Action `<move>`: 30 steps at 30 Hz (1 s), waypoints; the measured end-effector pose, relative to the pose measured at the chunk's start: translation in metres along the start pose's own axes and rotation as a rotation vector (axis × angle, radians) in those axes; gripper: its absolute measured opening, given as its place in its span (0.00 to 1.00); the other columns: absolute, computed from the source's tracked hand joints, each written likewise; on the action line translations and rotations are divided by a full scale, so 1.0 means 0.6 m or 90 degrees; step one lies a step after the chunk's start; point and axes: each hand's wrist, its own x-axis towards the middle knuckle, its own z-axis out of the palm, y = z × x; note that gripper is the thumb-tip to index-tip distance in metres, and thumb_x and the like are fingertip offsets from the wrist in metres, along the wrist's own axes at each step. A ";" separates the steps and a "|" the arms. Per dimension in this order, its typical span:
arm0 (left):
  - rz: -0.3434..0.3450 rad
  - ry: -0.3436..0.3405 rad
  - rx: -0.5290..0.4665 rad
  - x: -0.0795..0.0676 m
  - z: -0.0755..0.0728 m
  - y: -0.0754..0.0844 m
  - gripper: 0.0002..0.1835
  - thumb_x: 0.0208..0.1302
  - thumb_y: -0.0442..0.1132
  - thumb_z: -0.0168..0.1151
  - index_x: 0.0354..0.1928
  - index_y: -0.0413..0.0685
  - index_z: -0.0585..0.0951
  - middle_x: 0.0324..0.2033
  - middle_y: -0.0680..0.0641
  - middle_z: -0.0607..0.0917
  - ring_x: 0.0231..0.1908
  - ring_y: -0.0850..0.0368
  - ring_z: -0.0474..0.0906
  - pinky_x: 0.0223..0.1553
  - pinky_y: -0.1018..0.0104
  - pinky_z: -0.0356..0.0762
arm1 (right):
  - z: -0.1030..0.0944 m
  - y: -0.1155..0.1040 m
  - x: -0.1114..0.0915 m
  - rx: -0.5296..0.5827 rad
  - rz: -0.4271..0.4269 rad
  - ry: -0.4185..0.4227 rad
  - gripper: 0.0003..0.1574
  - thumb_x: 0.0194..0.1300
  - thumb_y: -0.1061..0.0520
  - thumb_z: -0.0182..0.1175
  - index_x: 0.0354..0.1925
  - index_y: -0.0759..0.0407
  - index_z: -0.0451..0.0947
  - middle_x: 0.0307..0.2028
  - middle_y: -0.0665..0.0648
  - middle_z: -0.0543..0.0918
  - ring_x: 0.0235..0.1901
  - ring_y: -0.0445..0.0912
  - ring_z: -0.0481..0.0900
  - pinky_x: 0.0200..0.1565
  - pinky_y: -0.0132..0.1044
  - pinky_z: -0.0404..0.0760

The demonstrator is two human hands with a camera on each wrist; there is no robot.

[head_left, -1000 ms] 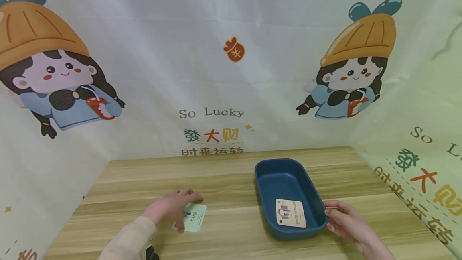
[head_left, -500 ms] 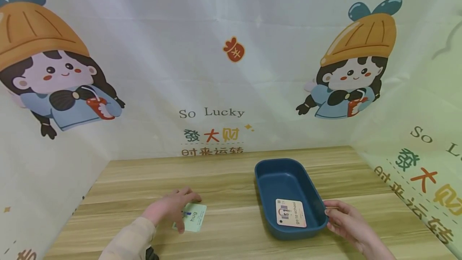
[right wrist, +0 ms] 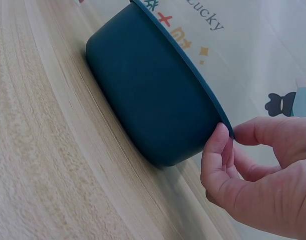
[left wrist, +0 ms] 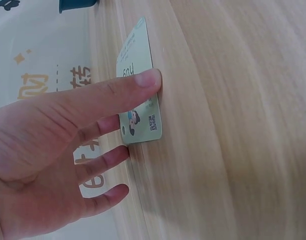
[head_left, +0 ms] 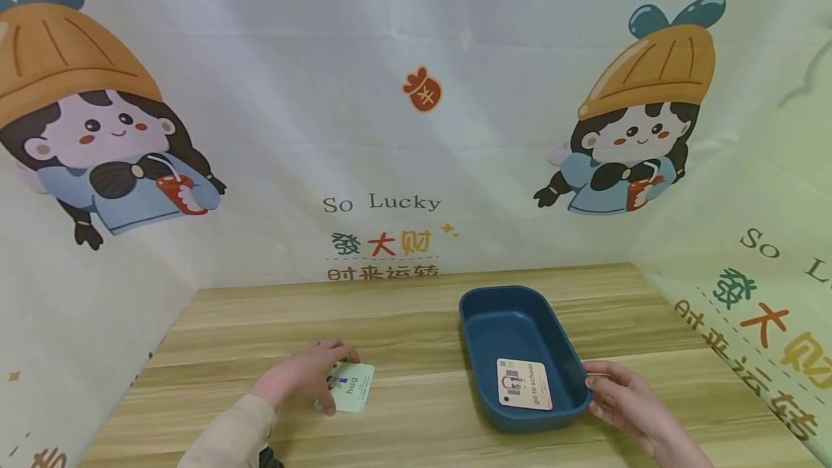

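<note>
My left hand (head_left: pixel 304 374) pinches a pale green picture card (head_left: pixel 360 391) with the word "hug" on it, left of centre on the table. In the left wrist view the thumb lies on one long edge of the card (left wrist: pixel 136 55), with fingers at the opposite edge and the rest spread below. My right hand (head_left: pixel 625 401) grips the near right corner of a dark blue plastic bin (head_left: pixel 497 334). Thumb and fingers pinch its rim in the right wrist view. Inside the bin, a cream card (head_left: pixel 523 384) reading "go to school" lies face up near the close end.
A wood-grain table (head_left: pixel 416 331) carries everything. White printed cloth (head_left: pixel 390 150) with cartoon figures and lettering hangs at its back edge and on both sides. Wood surface separates the green card from the bin.
The left fingers have closed in on the green card, which has shifted slightly up and to the right in the head view. My right hand and the bin stay put.
</note>
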 end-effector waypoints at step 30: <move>-0.016 0.093 -0.097 0.028 0.000 -0.024 0.17 0.38 0.29 0.71 0.30 0.49 0.75 0.27 0.50 0.75 0.29 0.57 0.69 0.30 0.64 0.70 | 0.002 -0.001 -0.005 0.013 -0.006 -0.012 0.16 0.65 0.58 0.53 0.51 0.59 0.69 0.38 0.49 0.79 0.36 0.39 0.78 0.38 0.30 0.79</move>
